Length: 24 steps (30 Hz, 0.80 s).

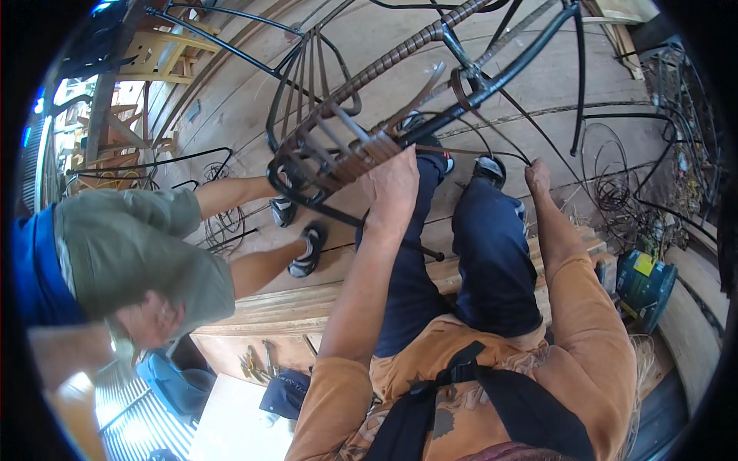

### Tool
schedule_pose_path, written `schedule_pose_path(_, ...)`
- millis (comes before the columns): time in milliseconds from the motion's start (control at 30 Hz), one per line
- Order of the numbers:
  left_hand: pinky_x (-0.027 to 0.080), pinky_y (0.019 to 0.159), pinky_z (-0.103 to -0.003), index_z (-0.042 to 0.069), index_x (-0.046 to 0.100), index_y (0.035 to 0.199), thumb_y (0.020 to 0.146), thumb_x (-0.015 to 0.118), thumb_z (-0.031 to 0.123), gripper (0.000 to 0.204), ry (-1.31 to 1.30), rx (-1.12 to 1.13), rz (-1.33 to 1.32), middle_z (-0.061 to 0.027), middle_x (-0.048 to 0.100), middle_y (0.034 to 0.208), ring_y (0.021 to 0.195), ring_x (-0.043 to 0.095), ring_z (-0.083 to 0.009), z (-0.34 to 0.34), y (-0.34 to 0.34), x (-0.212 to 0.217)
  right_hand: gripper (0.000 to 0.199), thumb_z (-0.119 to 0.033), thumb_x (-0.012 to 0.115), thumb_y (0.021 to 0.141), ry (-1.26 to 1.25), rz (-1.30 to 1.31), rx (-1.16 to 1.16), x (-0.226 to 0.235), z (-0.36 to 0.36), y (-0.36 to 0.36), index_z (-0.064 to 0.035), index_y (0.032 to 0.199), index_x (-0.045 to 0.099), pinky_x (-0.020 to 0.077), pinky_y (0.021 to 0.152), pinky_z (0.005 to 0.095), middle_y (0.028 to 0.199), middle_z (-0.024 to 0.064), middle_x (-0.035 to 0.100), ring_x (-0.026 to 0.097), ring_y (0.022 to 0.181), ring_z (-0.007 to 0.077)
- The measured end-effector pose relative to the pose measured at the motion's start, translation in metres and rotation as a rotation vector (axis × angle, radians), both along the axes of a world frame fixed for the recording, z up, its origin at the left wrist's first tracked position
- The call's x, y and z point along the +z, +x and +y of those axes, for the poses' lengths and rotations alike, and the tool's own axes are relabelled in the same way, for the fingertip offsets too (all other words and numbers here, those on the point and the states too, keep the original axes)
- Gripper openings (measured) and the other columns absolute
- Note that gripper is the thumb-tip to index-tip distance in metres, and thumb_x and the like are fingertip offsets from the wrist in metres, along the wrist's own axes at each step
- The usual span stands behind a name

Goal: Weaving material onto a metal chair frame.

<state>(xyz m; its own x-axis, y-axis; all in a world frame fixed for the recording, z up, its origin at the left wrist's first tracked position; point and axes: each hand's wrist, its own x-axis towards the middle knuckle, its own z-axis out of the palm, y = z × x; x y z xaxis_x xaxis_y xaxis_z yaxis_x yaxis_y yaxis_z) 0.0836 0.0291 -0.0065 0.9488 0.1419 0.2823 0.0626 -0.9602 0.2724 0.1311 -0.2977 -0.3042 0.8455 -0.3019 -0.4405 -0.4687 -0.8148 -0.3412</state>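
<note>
A dark metal chair frame (503, 86) stands tilted in front of my legs, partly wrapped and woven with brown flat strips. My left hand (393, 183) is closed around the edge of the brown woven band (360, 159), with its fingertips partly hidden behind the weave. Off to the right, my right hand (538, 177) is pinched on a thin brown weaving strip (492, 154), which runs from there back toward the woven band. Loose strip ends (427, 84) stick up beside the band.
At left stands another person in green shorts (138, 246), close to the frame. Coiled strips (613, 180) lie on the plank floor at right. A green round container (644, 288) sits by my right elbow. Pliers and other hand tools (257, 363) lie at lower left, near a dark cap (284, 393).
</note>
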Motion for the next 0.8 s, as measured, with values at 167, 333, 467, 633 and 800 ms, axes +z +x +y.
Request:
schedule_pose_path(167, 0.044, 0.060, -0.043, 0.001, 0.063, 0.073, 0.085, 0.051, 0.018, 0.024, -0.131, -0.032, 0.007, -0.0190, 0.058, 0.067, 0.064, 0.058, -0.0345, -0.006, 0.004, -0.011, 0.026, -0.025, 0.056, 0.078, 0.029, -0.167, 0.160, -0.048, 0.026, 0.018, -0.0023, 0.090, 0.056, 0.0446, 0.071, 0.0447, 0.084, 0.0222, 0.060, 0.057, 0.083, 0.0396)
schedule_pose_path(333, 0.049, 0.069, -0.032, 0.001, 0.065, 0.076, 0.078, 0.060, 0.004, 0.006, -0.170, -0.022, -0.006, -0.0117, 0.064, 0.078, 0.074, 0.063, -0.0236, 0.001, -0.006, -0.003, 0.028, -0.030, 0.058, 0.078, 0.038, 0.030, 0.166, -0.036, 0.062, 0.046, -0.0032, 0.086, 0.058, 0.0444, 0.070, 0.0445, 0.085, 0.0251, 0.058, 0.058, 0.083, 0.0375)
schedule_pose_path(467, 0.045, 0.067, -0.038, -0.004, 0.059, 0.084, 0.083, 0.057, 0.009, 0.014, -0.100, -0.071, 0.051, -0.0151, 0.062, 0.074, 0.073, 0.062, -0.0285, -0.005, 0.001, 0.009, 0.031, -0.033, 0.059, 0.077, -0.008, 0.243, 0.271, -0.059, 0.017, 0.024, -0.0037, 0.087, 0.061, 0.0451, 0.074, 0.0431, 0.090, 0.0232, 0.060, 0.058, 0.088, 0.0350)
schedule_pose_path(633, 0.047, 0.063, -0.035, -0.002, 0.061, 0.085, 0.086, 0.054, 0.013, 0.017, -0.191, 0.003, 0.213, -0.0133, 0.063, 0.075, 0.075, 0.062, -0.0279, -0.009, -0.001, 0.005, 0.031, -0.029, 0.058, 0.078, 0.059, 0.098, 0.192, -0.098, 0.016, -0.013, -0.0010, 0.090, 0.061, 0.0454, 0.074, 0.0437, 0.091, 0.0245, 0.060, 0.058, 0.088, 0.0368)
schedule_pose_path(800, 0.047, 0.063, -0.034, -0.002, 0.063, 0.084, 0.087, 0.052, 0.015, 0.020, -0.138, 0.012, 0.162, -0.0145, 0.063, 0.074, 0.070, 0.063, -0.0259, -0.010, 0.003, 0.000, 0.022, -0.020, 0.053, 0.078, 0.305, -0.008, 0.418, -0.091, 0.020, 0.001, -0.0041, 0.088, 0.063, 0.0465, 0.066, 0.0429, 0.079, 0.0216, 0.061, 0.060, 0.076, 0.0344)
